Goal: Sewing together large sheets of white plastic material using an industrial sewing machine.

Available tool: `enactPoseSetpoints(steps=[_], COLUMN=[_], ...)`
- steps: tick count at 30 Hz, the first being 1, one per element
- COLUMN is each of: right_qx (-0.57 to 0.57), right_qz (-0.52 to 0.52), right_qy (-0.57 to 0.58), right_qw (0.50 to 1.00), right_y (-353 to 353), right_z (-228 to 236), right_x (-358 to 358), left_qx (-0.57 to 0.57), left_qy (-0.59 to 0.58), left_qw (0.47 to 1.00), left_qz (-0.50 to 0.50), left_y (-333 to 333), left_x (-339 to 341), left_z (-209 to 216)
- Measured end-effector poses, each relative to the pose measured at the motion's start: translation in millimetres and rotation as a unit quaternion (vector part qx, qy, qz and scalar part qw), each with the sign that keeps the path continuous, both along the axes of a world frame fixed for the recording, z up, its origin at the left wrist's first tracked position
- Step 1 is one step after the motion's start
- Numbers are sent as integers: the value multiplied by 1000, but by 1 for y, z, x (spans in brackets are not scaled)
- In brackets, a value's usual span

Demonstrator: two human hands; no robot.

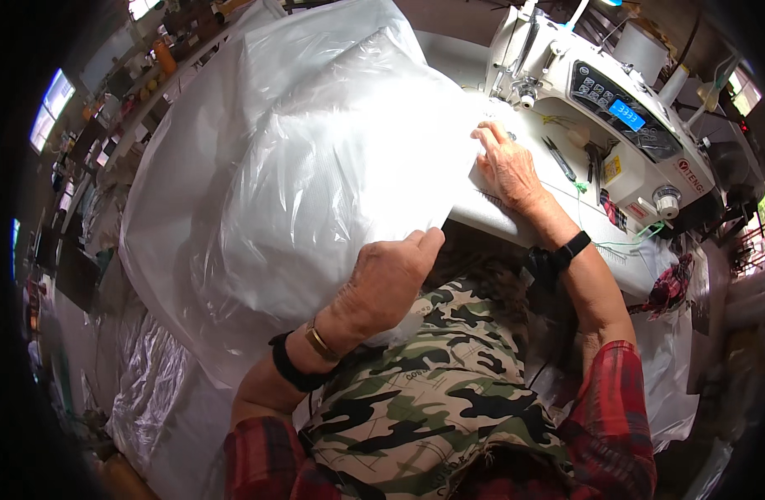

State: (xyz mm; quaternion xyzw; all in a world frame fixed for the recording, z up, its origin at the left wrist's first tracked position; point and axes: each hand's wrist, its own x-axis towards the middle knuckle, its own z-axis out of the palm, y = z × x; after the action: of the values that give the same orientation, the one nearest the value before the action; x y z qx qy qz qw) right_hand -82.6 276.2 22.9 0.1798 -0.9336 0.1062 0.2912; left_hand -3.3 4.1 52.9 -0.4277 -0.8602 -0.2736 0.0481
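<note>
Large white translucent plastic bag (316, 167), bulging over the table's (499, 218) left edge and the lap, its near lower edge gripped in the curled fingers of the left hand (387, 279), its right edge pressed flat under the outspread right hand (507, 167) beside the white sewing machine (599, 100).

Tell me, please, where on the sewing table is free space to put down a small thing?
One bare strip of table lies between the right hand and the sewing machine, though scissors lie in it. Left of that hand, the white plastic sheet held by the left hand covers everything.
</note>
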Motion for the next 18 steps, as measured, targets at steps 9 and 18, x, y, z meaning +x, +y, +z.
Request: enactPoseSetpoints(steps=[9, 18], right_qx=[33, 26], right_qz=[90, 102], right_qy=[-22, -105], right_qw=[995, 989], right_y=[24, 26], right_z=[1, 21], right_x=[-7, -19], left_qx=[-42, -29], left_qy=[-19, 2], left_qw=[999, 999], left_qz=[4, 34], left_y=[-1, 2], left_x=[-1, 1], left_z=[-8, -14])
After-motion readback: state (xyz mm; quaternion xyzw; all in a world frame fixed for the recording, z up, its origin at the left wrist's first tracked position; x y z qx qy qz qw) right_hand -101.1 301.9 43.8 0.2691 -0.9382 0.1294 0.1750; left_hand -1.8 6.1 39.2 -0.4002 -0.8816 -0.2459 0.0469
